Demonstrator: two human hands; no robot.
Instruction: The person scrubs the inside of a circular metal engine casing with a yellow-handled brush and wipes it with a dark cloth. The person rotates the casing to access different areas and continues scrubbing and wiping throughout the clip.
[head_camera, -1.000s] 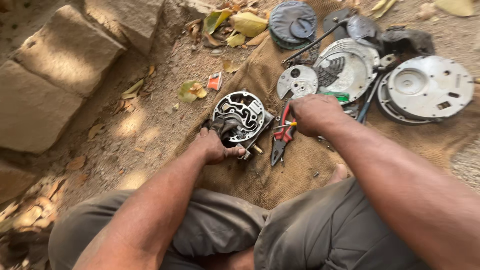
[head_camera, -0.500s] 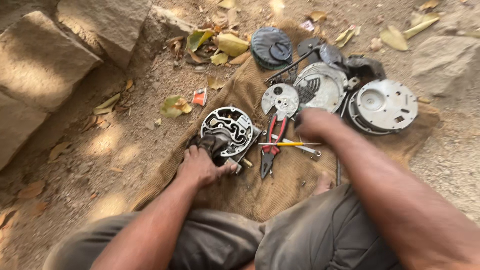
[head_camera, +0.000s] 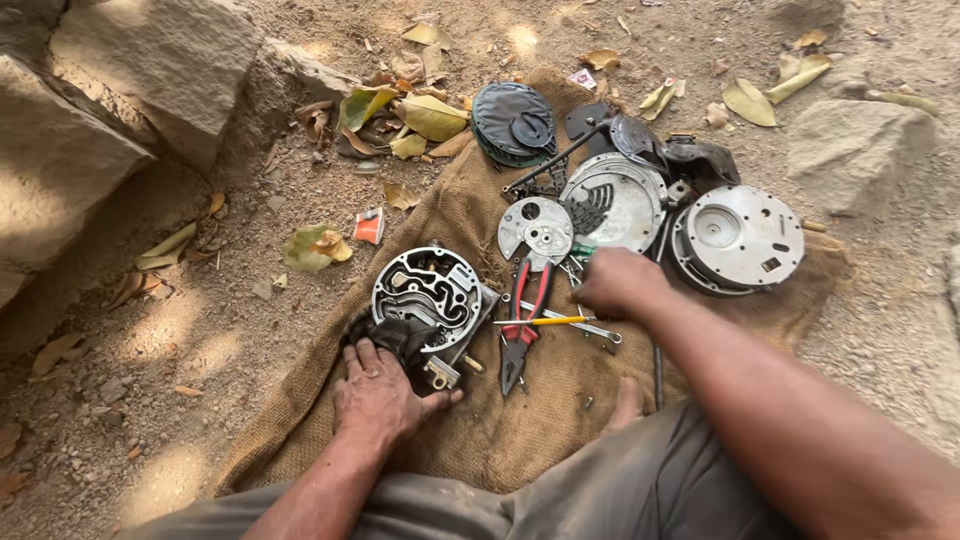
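My left hand lies on a dark cloth at the near edge of a round metal housing with curved channels, pressing the cloth against it. My right hand hovers knuckles up, fingers curled, just right of the red-handled pliers and a yellow-handled screwdriver. A small spanner lies beneath it. What the curled fingers hold is hidden. All of it rests on a burlap sack spread on the dirt.
Behind my right hand lie a small round plate, a slotted metal disc, a larger round cover, a black disc and a dark rod. Big stones stand left, dry leaves lie about, and my toes rest on the sack.
My right hand has left the pliers and moved right and back; the yellow screwdriver now lies across them. My left hand slid from the housing's side to its near edge.
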